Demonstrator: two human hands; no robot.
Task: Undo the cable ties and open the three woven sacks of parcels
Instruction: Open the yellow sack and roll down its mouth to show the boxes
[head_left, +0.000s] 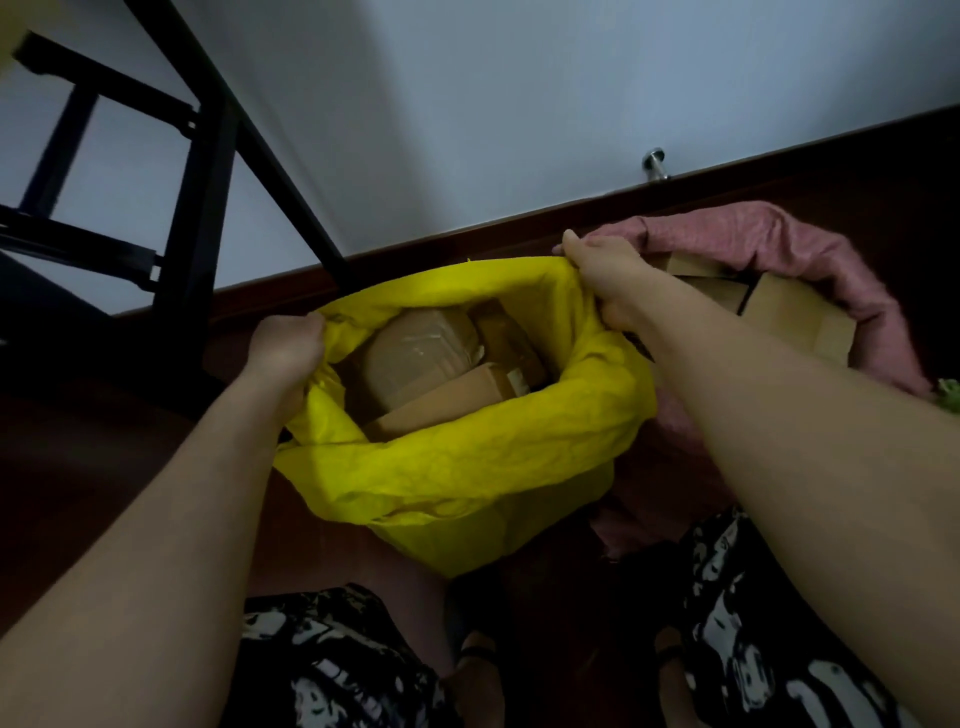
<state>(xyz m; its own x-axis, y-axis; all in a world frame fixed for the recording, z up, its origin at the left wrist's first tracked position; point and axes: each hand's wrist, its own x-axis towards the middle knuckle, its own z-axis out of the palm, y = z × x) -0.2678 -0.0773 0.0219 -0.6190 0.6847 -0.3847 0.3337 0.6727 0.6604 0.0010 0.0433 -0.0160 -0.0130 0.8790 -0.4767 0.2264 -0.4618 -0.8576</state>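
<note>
Yellow woven sack (457, 467) standing on the dark floor (104, 467) just ahead of the knees, mouth being held wide. Thin, crinkly, soft cloth, probably slick; best gripped at the rolled rim. Left hand (285, 348) clenching the near-left rim, right hand (605, 280) gripping the far-right rim. Inside, taped brown parcels (421, 353), stiff and boxy, likely making it heavy to lift. Just beyond, touching, pink sack (810, 254) lying open with cardboard boxes (789, 312) showing. Black frame legs (208, 156) rising at far left against the pale wall (519, 104).
</note>
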